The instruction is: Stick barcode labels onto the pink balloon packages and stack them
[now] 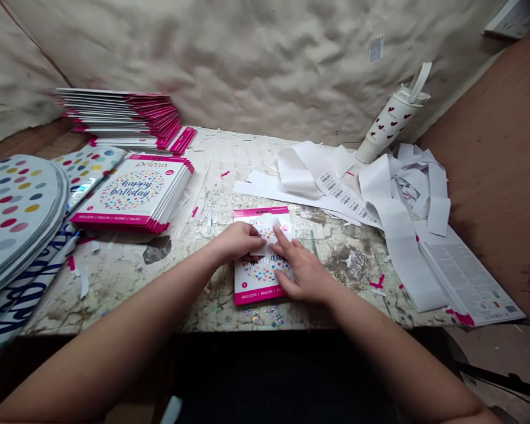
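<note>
A pink-and-white balloon packet [258, 290] lies at the table's front edge, its "birthday" lettering partly covered by my hands. Over its upper half is a small whitish piece [269, 221], thin and slightly see-through, perhaps film or paper. My left hand [242, 240] is closed, thumb and forefinger pinching this piece near its left edge. Fingers spread, my right hand [302, 271] rests on the packet's right side, with its fingertips at the piece. The packet's top edge and hanging hole stay visible beyond the hands.
At left stand a stack of similar packets [128, 188], a taller pile [123, 115] and dotted foil balloons [17, 218]. Barcode label strips [335, 191], loose backing paper [397, 247], more packets [472, 277] and a white tumbler [386, 126] are at right. Scraps litter the tabletop [221, 176].
</note>
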Available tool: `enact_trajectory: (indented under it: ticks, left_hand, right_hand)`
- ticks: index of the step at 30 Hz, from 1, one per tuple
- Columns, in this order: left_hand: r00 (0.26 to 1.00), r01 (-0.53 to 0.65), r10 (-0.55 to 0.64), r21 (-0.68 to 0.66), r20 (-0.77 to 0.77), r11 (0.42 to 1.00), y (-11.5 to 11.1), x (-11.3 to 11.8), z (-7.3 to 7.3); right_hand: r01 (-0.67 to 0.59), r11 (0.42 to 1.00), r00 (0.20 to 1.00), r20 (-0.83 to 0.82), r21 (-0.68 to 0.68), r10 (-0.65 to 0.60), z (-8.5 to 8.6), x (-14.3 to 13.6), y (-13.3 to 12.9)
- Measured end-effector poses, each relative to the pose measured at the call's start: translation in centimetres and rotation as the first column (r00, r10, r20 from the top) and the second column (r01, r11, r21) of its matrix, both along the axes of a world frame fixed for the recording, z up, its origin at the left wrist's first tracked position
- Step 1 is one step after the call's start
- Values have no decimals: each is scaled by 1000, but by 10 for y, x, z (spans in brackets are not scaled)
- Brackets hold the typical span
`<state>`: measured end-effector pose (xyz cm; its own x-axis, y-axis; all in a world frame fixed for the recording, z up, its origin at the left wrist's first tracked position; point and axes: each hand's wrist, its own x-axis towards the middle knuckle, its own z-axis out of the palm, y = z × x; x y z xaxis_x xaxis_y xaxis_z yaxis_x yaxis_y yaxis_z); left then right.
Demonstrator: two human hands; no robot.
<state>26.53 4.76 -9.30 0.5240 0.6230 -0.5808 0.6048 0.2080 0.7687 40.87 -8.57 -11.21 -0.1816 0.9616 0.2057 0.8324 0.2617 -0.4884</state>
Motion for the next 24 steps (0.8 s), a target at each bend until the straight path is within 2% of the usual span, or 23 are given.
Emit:
enact_trajectory:
  ticks: [8, 10, 13, 15, 18, 20, 21, 22, 23, 24]
  left_hand:
    - [1000, 7, -7, -19, -23, 1000, -2, 7, 3]
    - [999, 23, -24, -27, -25, 999, -2, 8, 3]
    - [999, 48, -48, -29, -12, 998, -4, 10, 5]
    - [998, 56, -56, -20, -7, 998, -4, 10, 7]
    - [997, 72, -71, 12, -14, 997, -3, 9, 12]
    - [995, 94, -94, 37, -19, 995, -6, 6, 14]
    - [992, 129, -127, 107, -17, 986, -10, 3, 14]
    - [985, 171, -172, 234, -18, 957, -17, -1, 12]
    - [977, 207, -211, 402, -36, 892, -26, -6, 9]
    - [970, 231, -231, 580, -75, 781, -37, -11, 4]
  right_hand:
    - [-12, 1000, 1000, 25, 3, 12, -11, 7, -7]
    - [-9, 1000, 1000, 8, -27, 9, -8, 9, -5]
    - [-3, 993, 999, -53, -115, -4, 5, 16, -1]
    - [31, 995, 997, -63, -90, -36, 15, 19, 1]
    - [14, 1000, 999, 44, -22, -13, 20, 15, 1]
    - [-18, 997, 994, 110, -68, 25, 16, 10, 0]
    - [-15, 996, 993, 117, -92, 26, 13, 8, 0]
    - [-5, 995, 994, 110, -101, 16, 9, 6, -1]
    - [6, 995, 996, 94, -98, 3, 5, 5, -1]
    - [11, 996, 997, 75, -90, -4, 2, 4, -1]
